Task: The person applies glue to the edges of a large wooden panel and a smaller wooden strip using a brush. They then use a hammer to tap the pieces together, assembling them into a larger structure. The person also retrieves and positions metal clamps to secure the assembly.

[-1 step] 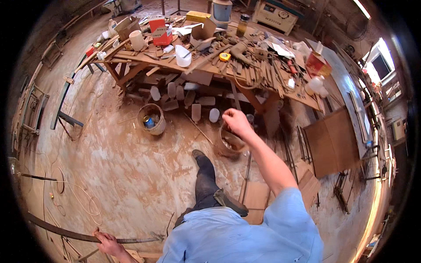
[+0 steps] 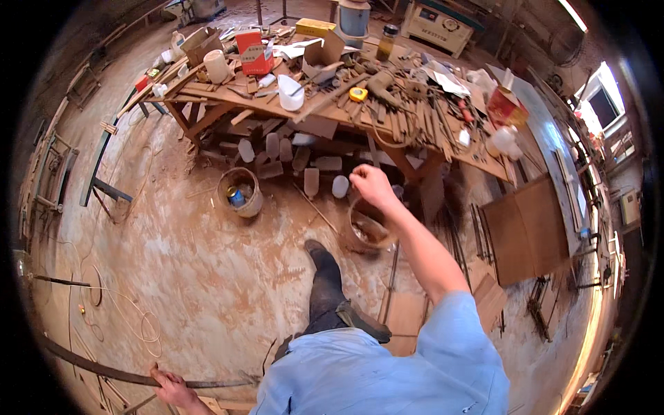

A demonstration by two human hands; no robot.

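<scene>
At the lower left, my left hand (image 2: 174, 387) is closed around a long dark strip (image 2: 131, 375), which looks bent in this view and runs from the left rim toward my side. My right arm reaches forward, and my right hand (image 2: 373, 187) is held with its fingertips pinched together. Whatever is between those fingertips, if anything, is too small to make out. Just below and beyond that hand stands an open bucket (image 2: 368, 238) with some bits inside, partly covered by my wrist.
A cluttered wooden workbench (image 2: 221, 97) stands ahead, bearing a tape measure (image 2: 357, 94), a drill (image 2: 380, 86) and several boxes. Under it are several plastic bottles (image 2: 312, 182). Another bucket (image 2: 254, 205) holds a blue can (image 2: 236, 196). Cable (image 2: 128, 301) lies on the left floor; boards (image 2: 404, 311) lie right.
The view has shifted slightly, so the workbench and buckets sit a little differently. My right hand is slightly higher in the picture, still pinched. My left hand keeps its hold on the strip.
</scene>
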